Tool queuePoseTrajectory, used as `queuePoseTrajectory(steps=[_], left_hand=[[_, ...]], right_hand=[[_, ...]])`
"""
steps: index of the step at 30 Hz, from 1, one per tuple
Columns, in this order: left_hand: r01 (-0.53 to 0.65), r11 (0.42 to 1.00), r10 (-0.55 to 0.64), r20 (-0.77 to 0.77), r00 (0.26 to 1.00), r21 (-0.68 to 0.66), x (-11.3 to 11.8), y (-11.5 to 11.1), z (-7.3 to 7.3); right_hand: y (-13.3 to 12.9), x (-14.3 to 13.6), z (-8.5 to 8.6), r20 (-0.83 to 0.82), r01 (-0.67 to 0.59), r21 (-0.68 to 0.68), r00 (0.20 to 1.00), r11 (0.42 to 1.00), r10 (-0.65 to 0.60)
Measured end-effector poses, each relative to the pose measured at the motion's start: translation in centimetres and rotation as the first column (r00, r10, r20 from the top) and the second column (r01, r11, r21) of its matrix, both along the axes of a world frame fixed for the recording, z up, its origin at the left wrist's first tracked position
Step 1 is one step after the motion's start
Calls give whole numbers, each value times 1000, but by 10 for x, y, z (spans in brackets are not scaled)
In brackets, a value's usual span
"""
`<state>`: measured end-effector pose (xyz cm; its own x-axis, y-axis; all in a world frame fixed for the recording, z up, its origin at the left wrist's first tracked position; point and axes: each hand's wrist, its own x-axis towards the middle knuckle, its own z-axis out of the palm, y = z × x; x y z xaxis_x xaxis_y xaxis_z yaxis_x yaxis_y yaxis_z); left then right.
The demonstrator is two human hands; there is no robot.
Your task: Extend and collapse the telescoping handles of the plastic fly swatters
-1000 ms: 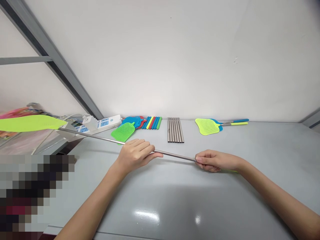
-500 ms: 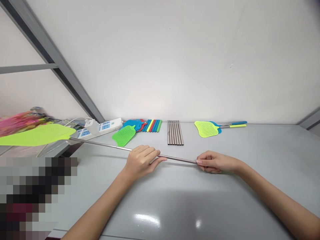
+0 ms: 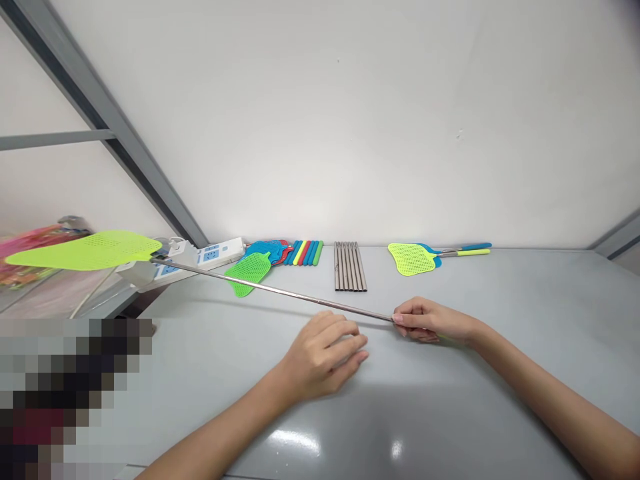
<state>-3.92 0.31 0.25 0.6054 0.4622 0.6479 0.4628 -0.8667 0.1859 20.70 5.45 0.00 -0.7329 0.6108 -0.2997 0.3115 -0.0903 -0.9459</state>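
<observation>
My right hand (image 3: 425, 320) is closed around the handle end of a fly swatter (image 3: 273, 288) with a thin telescopic metal rod. Its yellow-green perforated head (image 3: 95, 251) points to the far left, raised off the table. Just below the rod hovers my left hand (image 3: 330, 353), fingers loosely curved and apart, holding nothing. A bit of yellow-green shows under my right palm; most of the handle there is hidden.
On the grey table (image 3: 540, 333), against the wall, lie green, blue and red swatter heads (image 3: 253, 270), coloured grips (image 3: 303, 253), metal tubes (image 3: 350, 267) and two swatters (image 3: 413, 259). A power strip (image 3: 220, 252) and pink bundles (image 3: 37, 257) are at left.
My left hand has let go of the rod and moved down and right. The swatter's head has risen and shifted right, while my right hand has barely moved.
</observation>
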Motion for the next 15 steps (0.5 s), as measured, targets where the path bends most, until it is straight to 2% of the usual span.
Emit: queuePoseTrajectory(steps=[2, 3, 5, 7, 9, 11, 13, 15], left_hand=[[47, 972, -47, 7, 999, -230, 7, -4, -4], [50, 936, -45, 24, 999, -350, 10, -4, -6], [29, 814, 13, 69, 998, -580, 13, -3, -10], [45, 653, 76, 125, 989, -756, 16, -1, -13], [121, 513, 107, 203, 973, -850, 20, 4, -15], [217, 430, 122, 295, 948, -876, 27, 10, -16], [292, 399, 125, 367, 922, -869, 36, 17, -17], [303, 415, 115, 379, 918, -858, 47, 25, -17]], right_hand=[[0, 0, 0, -3, -10, -2, 1000, 1000, 10], [0, 0, 0, -7, -17, -4, 1000, 1000, 17], [0, 0, 1, -18, -23, -2, 1000, 1000, 23], [0, -1, 2, -28, -26, 12, 999, 1000, 26], [-1, -2, 3, -29, -21, 36, 999, 999, 22], [-3, -5, 5, -27, -13, 58, 1000, 998, 15], [-5, -8, 5, -28, -18, 70, 999, 997, 20], [-7, -11, 5, -28, -37, 82, 999, 996, 39]])
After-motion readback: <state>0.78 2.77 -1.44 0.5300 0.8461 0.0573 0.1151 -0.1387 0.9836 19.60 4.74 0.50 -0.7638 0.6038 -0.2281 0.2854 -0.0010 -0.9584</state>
